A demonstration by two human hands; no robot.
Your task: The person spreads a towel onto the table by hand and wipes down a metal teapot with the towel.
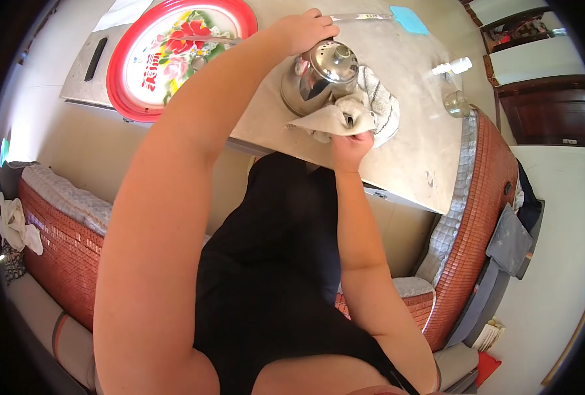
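Note:
A shiny stainless steel kettle (299,91) with a knobbed lid stands on the pale table. My left hand (304,31) reaches over to its far side, fingers curled at the upper rim and handle area; the exact grip is partly hidden. Bunched against the near right side of the kettle is a white cloth with dark stripes (381,105). My right hand (353,151) is closed on the near part of this cloth, around what looks like the spout. A small dark opening shows in the folds.
A red-rimmed floral tray (116,82) lies at the left of the table (414,155). Behind the kettle is a blue-ended fly swatter (409,20). A white bottle (452,66) and a glass jar (456,104) are at the right edge, beside a woven sofa (472,217).

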